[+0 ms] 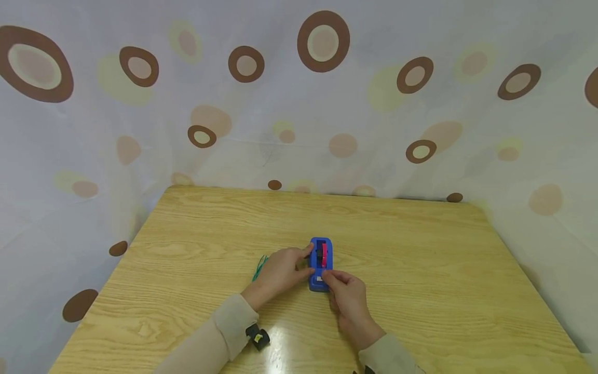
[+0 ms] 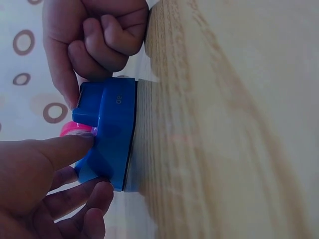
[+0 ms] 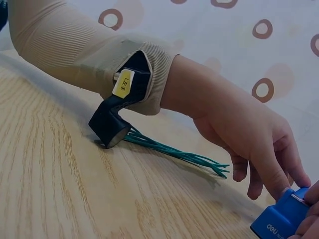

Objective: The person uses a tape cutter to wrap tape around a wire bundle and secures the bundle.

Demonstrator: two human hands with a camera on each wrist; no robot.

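A blue tape dispenser (image 1: pixel 319 286) with a pink-rimmed tape roll (image 1: pixel 324 254) in its well stands on the table. From its left side my left hand (image 1: pixel 282 267) holds it, thumb near the roll and the other fingers toward the far end, as the left wrist view shows. At the near, cutter end, my right hand (image 1: pixel 350 298) pinches the tape with thumb and index finger, its other fingers curled. The tape strip itself is too fine to make out clearly. In the right wrist view the dispenser (image 3: pixel 276 221) is partly cut off by the frame edge.
A bundle of thin green strands (image 3: pixel 174 150) lies on the wooden table (image 1: pixel 420 270), left of the dispenser and partly behind my left hand in the head view. A patterned curtain (image 1: pixel 280 93) borders the table's back and sides. A black wrist camera (image 1: pixel 258 336) sits on my left cuff.
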